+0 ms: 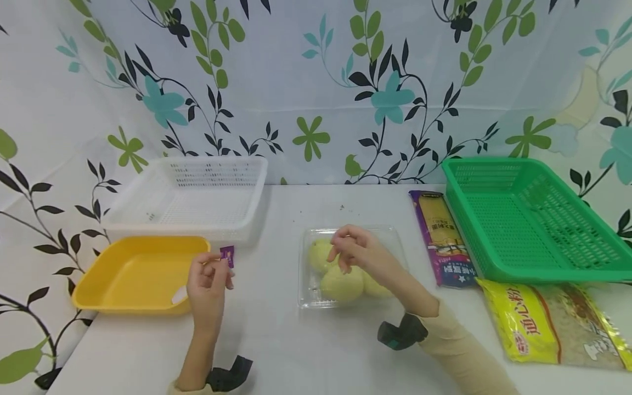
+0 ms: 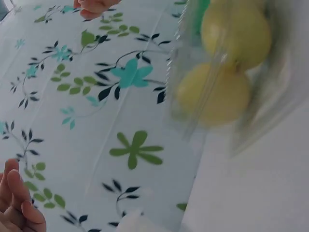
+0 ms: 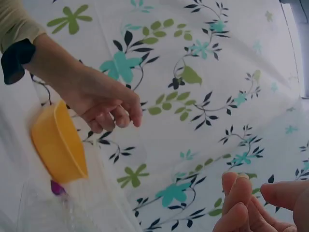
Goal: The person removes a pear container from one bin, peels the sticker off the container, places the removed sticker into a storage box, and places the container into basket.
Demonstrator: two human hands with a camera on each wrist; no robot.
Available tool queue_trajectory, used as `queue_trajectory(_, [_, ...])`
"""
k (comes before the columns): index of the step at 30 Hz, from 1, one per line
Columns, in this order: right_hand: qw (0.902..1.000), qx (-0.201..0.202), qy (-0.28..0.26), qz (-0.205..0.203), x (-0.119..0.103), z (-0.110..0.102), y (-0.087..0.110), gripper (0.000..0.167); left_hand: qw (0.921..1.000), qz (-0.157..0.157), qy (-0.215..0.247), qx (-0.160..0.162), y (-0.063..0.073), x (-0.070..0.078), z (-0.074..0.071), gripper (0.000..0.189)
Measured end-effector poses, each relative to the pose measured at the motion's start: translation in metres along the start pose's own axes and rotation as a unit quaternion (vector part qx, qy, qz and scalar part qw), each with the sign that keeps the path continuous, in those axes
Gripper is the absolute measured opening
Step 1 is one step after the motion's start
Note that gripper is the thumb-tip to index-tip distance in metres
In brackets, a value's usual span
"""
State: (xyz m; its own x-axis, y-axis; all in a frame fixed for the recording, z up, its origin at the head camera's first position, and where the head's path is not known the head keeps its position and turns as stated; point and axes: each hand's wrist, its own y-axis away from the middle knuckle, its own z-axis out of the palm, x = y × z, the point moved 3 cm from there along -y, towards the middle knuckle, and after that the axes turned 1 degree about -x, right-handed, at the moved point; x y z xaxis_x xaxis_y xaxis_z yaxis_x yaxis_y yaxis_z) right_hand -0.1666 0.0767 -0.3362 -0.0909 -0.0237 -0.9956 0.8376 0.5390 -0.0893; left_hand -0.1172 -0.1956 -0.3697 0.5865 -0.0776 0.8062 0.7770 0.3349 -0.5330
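My right hand (image 1: 367, 255) is raised over a clear plastic box (image 1: 303, 293), its fingers loosely bent with nothing between them. Several round, pale yellow-green fruits (image 1: 342, 284) sit inside that box; the left wrist view shows the fruits (image 2: 215, 94) through its clear wall. Beside the right rim of a yellow basin (image 1: 138, 277), my left hand (image 1: 209, 288) hangs in the air, fingers loosely curled and holding nothing. Just past its fingertips lies a small purple packet (image 1: 227, 255). A small white piece (image 1: 179, 295) is in the basin, partly behind the left hand.
A white basket (image 1: 185, 225) stands behind the yellow basin. At the right is a green basket (image 1: 553, 274), with a purple pasta packet (image 1: 441, 238) along its left side and a yellow noodle bag (image 1: 553, 329) in front. A leaf-patterned cloth (image 1: 276, 82) hangs behind the table.
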Motion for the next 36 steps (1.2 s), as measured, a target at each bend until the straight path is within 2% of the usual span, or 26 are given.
queue_trajectory(3, [0.9992,0.029,0.027,0.010,0.006,-0.024,0.017,0.027,0.9978,-0.047,-0.013,-0.045,0.011,-0.014,0.022,0.017])
queue_trajectory(7, [0.9951,0.076,0.060,0.018,0.016,-0.053,0.038,0.026,0.9864,-0.117,-0.054,-0.101,0.024,-0.034,0.046,0.021])
queue_trajectory(11, [0.9877,0.139,0.072,0.005,0.027,-0.078,0.059,0.026,0.9740,-0.143,-0.096,-0.148,0.032,-0.039,0.062,0.019])
queue_trajectory(14, [0.9816,0.178,0.068,0.005,0.039,-0.093,0.075,0.023,0.9623,-0.167,-0.122,-0.176,0.037,-0.040,0.069,0.017])
queue_trajectory(16, [0.9773,0.204,0.056,0.015,0.049,-0.102,0.084,0.021,0.9559,-0.192,-0.123,-0.186,0.040,-0.045,0.070,0.019])
queue_trajectory(19, [0.9683,0.241,0.053,0.040,0.065,-0.110,0.091,0.022,0.9537,-0.207,-0.110,-0.189,0.044,-0.054,0.070,0.032])
queue_trajectory(23, [0.9548,0.276,0.087,0.068,0.085,-0.117,0.094,0.034,0.9551,-0.200,-0.112,-0.188,0.047,-0.059,0.068,0.050])
queue_trajectory(28, [0.9473,0.282,0.143,0.052,0.104,-0.117,0.094,0.035,0.9509,-0.197,-0.136,-0.196,0.049,-0.061,0.066,0.051])
queue_trajectory(33, [0.9517,0.257,0.145,0.083,0.115,-0.111,0.093,0.042,0.9429,-0.222,-0.144,-0.203,0.052,-0.067,0.066,0.053])
queue_trajectory(36, [0.9567,0.233,0.144,0.100,0.119,-0.110,0.094,0.045,0.9324,-0.248,-0.153,-0.214,0.053,-0.072,0.066,0.054])
